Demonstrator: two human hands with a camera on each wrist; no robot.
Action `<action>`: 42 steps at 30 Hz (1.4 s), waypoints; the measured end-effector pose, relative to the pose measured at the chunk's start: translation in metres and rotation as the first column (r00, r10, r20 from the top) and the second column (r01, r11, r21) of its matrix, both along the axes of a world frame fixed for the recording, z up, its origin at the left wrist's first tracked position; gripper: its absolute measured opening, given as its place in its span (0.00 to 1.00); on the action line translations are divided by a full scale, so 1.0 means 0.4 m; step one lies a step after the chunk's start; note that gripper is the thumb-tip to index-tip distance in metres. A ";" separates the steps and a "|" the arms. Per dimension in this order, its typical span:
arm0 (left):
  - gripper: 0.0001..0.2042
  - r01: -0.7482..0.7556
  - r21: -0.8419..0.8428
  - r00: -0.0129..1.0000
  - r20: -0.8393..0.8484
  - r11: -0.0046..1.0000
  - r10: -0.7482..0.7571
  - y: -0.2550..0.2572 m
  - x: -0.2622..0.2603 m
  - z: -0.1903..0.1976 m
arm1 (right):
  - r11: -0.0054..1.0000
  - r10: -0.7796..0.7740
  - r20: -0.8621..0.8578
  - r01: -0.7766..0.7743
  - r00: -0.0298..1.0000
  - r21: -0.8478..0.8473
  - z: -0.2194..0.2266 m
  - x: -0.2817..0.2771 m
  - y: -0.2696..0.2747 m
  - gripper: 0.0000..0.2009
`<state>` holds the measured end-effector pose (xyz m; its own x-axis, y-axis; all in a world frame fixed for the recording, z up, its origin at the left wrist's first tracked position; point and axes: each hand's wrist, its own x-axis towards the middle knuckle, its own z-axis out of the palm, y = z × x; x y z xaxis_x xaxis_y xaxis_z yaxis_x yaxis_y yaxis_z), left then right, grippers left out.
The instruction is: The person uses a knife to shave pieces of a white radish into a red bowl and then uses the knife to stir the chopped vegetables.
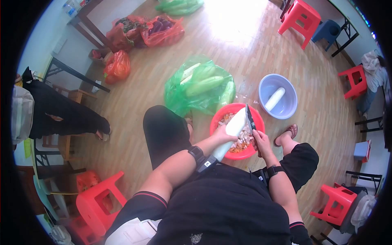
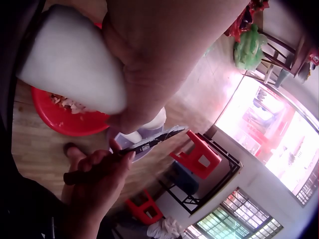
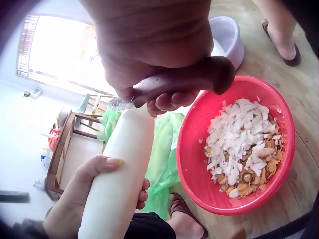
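Note:
My left hand [image 1: 226, 134] grips a long, peeled white daikon [image 1: 236, 123] round its middle, thumb on top. The daikon slants over a red basin [image 1: 214, 130] of peelings, its lower end near my body. In my right hand [image 1: 262, 143] is a knife [image 2: 149, 143] with a brown wooden handle [image 3: 174, 82] and a dark, speckled blade. In the head view the blade lies along the daikon's far end. White and orange peelings [image 3: 239, 134] fill the basin's bottom. Most of the blade is hidden behind my right hand in the right wrist view.
Right of the red basin, a pale purple basin [image 1: 295, 98] holds one white daikon. A green plastic bag [image 1: 171, 94] of long pale vegetables lies ahead. Red bags [image 1: 175, 34], red stools [image 1: 301, 18] and tables stand farther out. Another person's legs [image 1: 65, 110] are at left.

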<state>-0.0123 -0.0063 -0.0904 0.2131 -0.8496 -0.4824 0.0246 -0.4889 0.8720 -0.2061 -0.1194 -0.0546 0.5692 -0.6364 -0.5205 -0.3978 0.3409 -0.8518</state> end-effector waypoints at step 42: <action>0.26 0.052 -0.033 0.999 0.015 0.998 -0.052 0.002 0.013 -0.009 | 0.878 0.047 -0.049 -0.065 0.998 -0.475 -0.014 -0.017 0.002 0.13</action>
